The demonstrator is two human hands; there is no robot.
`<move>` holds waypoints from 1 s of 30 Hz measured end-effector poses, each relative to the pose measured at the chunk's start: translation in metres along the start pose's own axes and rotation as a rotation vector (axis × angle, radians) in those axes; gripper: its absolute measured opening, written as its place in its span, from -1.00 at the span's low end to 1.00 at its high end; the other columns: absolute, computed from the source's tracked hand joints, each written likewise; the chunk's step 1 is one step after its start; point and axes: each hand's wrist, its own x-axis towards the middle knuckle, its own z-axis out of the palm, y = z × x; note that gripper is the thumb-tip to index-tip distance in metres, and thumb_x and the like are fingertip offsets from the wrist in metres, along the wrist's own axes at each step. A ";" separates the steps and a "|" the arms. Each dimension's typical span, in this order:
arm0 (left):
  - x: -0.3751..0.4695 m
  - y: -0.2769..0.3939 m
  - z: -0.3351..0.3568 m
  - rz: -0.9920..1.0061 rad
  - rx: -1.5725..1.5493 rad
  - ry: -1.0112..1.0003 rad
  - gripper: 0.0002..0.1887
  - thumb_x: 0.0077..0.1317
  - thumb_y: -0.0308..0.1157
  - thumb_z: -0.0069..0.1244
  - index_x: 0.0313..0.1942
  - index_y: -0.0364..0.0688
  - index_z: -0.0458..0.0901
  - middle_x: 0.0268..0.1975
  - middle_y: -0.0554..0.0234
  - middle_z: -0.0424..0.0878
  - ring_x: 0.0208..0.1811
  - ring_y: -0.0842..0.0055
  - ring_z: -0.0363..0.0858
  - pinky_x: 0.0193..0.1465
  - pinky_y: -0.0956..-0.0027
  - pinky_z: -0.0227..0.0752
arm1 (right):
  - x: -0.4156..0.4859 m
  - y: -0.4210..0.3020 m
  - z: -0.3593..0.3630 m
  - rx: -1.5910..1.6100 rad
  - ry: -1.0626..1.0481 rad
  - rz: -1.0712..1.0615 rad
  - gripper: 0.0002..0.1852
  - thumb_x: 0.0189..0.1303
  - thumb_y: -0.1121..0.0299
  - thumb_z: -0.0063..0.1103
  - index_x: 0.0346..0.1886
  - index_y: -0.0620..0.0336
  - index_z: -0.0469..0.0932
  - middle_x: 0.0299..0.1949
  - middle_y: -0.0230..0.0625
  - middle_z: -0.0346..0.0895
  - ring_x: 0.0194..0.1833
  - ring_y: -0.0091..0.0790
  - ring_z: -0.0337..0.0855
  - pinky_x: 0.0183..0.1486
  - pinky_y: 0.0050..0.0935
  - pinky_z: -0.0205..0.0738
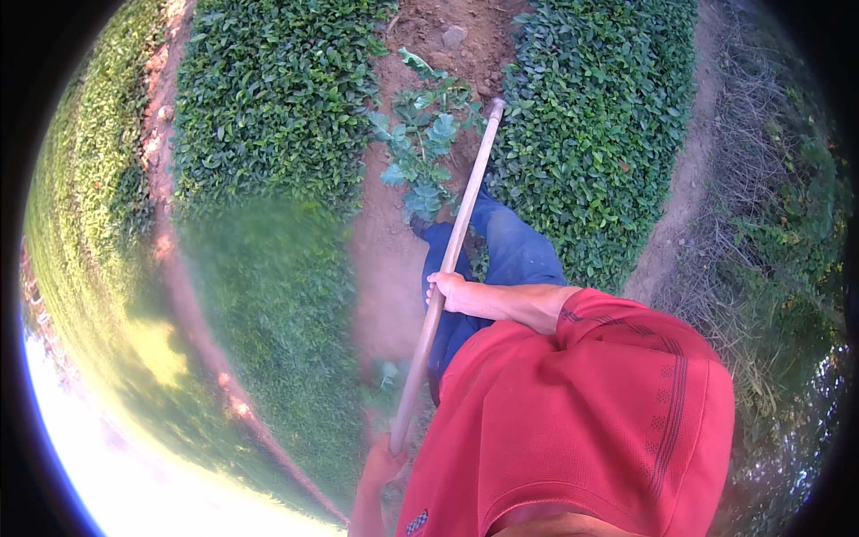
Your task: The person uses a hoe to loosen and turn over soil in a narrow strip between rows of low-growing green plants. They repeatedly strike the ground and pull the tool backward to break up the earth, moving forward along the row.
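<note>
A long-handled garden tool (465, 208) slants across the view, its pale wooden shaft running from the lower middle up to the soil strip. The socket end (496, 106) reaches the ground beside the right-hand hedge; the blade is hidden. Midway along the shaft, my right hand (445, 290) is wrapped around it. My left hand (382, 463) grips near the butt end, low in the view and slightly hazy. Just left of the tool's far end grows a blue-green plant with broad lobed leaves (424, 137), standing between my feet and the broken soil (463, 57).
Dense clipped bush rows border the narrow dirt path, one left (275, 101) and one right (597, 134). A stone (454, 36) sits in the loose soil ahead. My legs in blue trousers (513, 235) stand close to the right row. Dry brush (745, 134) lies beyond it.
</note>
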 end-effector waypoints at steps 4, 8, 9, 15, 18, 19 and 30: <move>0.076 0.029 0.027 -0.198 0.340 0.096 -0.59 0.25 -0.19 0.15 0.05 -0.18 0.65 -0.21 -0.21 0.75 -0.16 -0.13 0.72 -0.07 -0.07 0.57 | -0.030 -0.088 -0.021 0.091 -0.094 -0.125 -0.88 0.30 0.50 0.22 -0.27 0.16 0.43 -0.50 -0.31 0.45 -0.52 -0.26 0.57 -0.47 -0.12 0.59; 0.229 0.146 0.037 0.108 0.076 0.249 -0.64 0.24 -0.20 0.26 -0.18 -0.35 0.68 -0.26 -0.25 0.73 -0.16 -0.05 0.75 -0.13 0.01 0.57 | -0.058 -0.264 -0.036 0.013 -0.157 -0.791 -0.79 0.33 0.43 0.20 -0.13 0.20 0.35 -0.43 -0.30 0.47 -0.49 -0.32 0.56 -0.43 -0.22 0.62; 0.267 0.192 0.037 0.249 -0.006 0.250 -0.65 0.23 -0.26 0.28 -0.15 -0.36 0.65 -0.26 -0.24 0.73 -0.16 -0.03 0.76 -0.12 0.01 0.56 | -0.074 -0.314 -0.038 -0.017 -0.121 -1.015 -0.75 0.32 0.39 0.23 -0.11 0.21 0.34 -0.43 -0.30 0.49 -0.50 -0.36 0.56 -0.45 -0.26 0.60; 0.364 0.406 0.049 0.532 -0.130 0.203 -0.64 0.30 -0.33 0.21 -0.03 -0.34 0.48 -0.40 0.07 0.64 -0.39 0.35 0.67 -0.28 0.24 0.53 | -0.171 -0.490 -0.037 -0.330 0.424 -1.403 -0.63 0.30 0.21 0.31 -0.11 0.31 0.41 -0.41 -0.29 0.57 -0.51 -0.43 0.61 -0.44 -0.30 0.59; 0.320 0.368 0.050 0.357 -0.298 0.108 -0.66 0.29 -0.30 0.17 -0.09 -0.36 0.49 -0.32 -0.14 0.67 -0.26 0.13 0.71 -0.16 0.12 0.52 | -0.116 -0.421 -0.027 -0.427 0.399 -1.096 -0.55 0.29 0.24 0.30 0.01 0.40 0.36 -0.38 -0.09 0.62 -0.50 -0.29 0.67 -0.46 -0.22 0.61; 0.285 0.331 0.053 0.240 -0.220 0.110 -0.61 0.27 -0.30 0.20 -0.01 -0.36 0.52 -0.23 -0.15 0.69 -0.15 0.14 0.72 -0.06 0.15 0.54 | -0.075 -0.376 -0.026 -0.426 0.388 -0.950 -0.52 0.29 0.32 0.27 0.11 0.41 0.30 -0.38 -0.05 0.61 -0.51 -0.23 0.67 -0.47 -0.20 0.61; 0.142 0.437 -0.032 -0.006 -0.579 -0.306 -0.79 0.41 -0.43 0.10 -0.06 -0.24 0.44 -0.40 0.32 0.57 -0.56 0.64 0.48 -0.44 0.47 0.40 | 0.006 -0.388 -0.042 -0.081 -0.099 -0.497 -0.82 0.29 0.41 0.28 -0.35 0.34 0.53 -0.50 -0.24 0.53 -0.52 -0.27 0.64 -0.46 -0.28 0.60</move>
